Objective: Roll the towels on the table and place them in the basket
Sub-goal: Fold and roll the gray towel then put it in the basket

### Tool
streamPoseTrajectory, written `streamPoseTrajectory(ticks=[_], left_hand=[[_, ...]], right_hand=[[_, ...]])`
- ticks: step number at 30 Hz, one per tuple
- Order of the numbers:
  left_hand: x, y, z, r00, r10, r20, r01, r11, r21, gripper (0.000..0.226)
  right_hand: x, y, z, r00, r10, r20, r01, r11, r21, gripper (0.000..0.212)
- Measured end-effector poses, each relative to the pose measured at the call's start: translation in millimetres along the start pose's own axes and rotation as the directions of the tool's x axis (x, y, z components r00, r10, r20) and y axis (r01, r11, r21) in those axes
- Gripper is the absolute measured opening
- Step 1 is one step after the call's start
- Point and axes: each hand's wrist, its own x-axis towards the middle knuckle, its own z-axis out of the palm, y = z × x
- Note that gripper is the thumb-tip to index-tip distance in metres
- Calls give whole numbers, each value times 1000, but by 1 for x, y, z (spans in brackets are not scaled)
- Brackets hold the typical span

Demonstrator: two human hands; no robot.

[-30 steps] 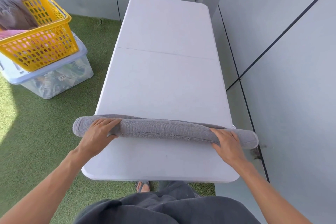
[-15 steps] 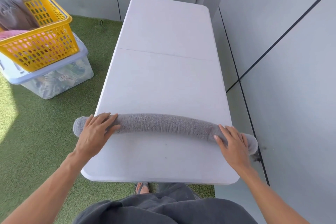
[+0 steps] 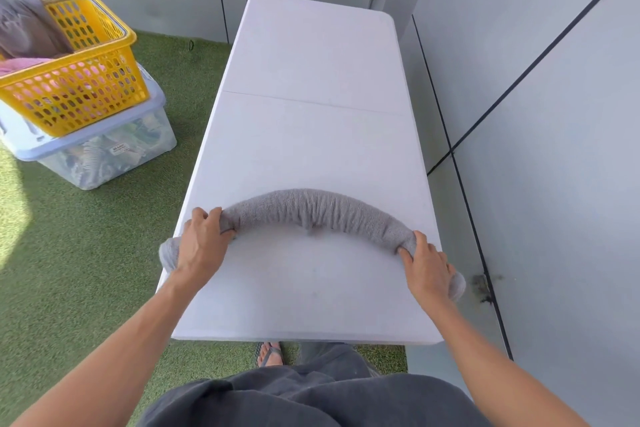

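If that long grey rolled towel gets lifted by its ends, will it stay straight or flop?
Probably flop: the long grey rolled towel already bows between the left hand and right hand. It looks soft and light, wrinkling where gripped. It may unroll if released.

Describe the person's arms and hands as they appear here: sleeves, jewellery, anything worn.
Both forearms are bare to the frame's edge, with no sleeves in view. The left hand and right hand wear no gloves, and no rings, watch or bracelets show. Lower down, dark grey clothing and a sandalled foot are visible.
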Motion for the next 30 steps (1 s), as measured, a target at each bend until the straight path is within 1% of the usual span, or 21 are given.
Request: streamPoseTrajectory(ticks=[2, 4, 7, 9, 11, 16, 20, 21, 22, 23, 25, 27, 30], left_hand=[[-9, 23, 4, 994, -24, 102, 22, 1000, 14, 37], [-18, 48, 12, 976, 15, 216, -24, 999, 40, 39], [-35, 85, 32, 938, 86, 336, -90, 996, -2, 47], [-45, 104, 45, 929, 87, 361, -64, 995, -74, 48], [-51, 116, 55, 930, 78, 360, -32, 991, -132, 47], [-51, 131, 63, 913, 94, 397, 1, 973, -232, 44], [-48, 132, 64, 899, 65, 434, 70, 955, -287, 43], [-48, 133, 65, 886, 61, 460, 111, 935, -337, 42], [-47, 135, 65, 864, 53, 500, 177, 899, -400, 39], [-47, 137, 65, 837, 46, 545, 251, 853, -457, 37], [-45, 141, 65, 785, 39, 619, 353, 792, -498, 34], [-42, 144, 65, 763, 37, 646, 367, 797, -479, 34], [-35, 144, 65, 769, 25, 639, 322, 848, -420, 31]], right_hand=[[-11, -22, 7, 998, 67, 7, -67, 997, 47, 41], [-23, -46, 13, 995, 84, 52, -89, 991, 97, 43], [-32, -75, 19, 981, 4, 192, -39, 983, 181, 56], [-34, -83, 20, 951, -90, 295, 6, 962, 274, 69], [-38, -82, 11, 928, -165, 335, 32, 928, 370, 75], [-44, -68, -6, 925, -209, 316, 19, 858, 513, 72], [-40, -62, -10, 925, -236, 297, 40, 839, 543, 74], [-40, -60, -10, 926, -237, 295, 40, 837, 545, 77], [-40, -59, -9, 924, -232, 305, 37, 847, 531, 85], [-42, -58, -7, 916, -227, 331, 34, 866, 499, 97], [-45, -56, -3, 883, -231, 409, 66, 923, 380, 123], [-45, -56, 1, 865, -233, 444, 145, 964, 223, 138], [-45, -66, 5, 881, -198, 430, 176, 980, 91, 149]])
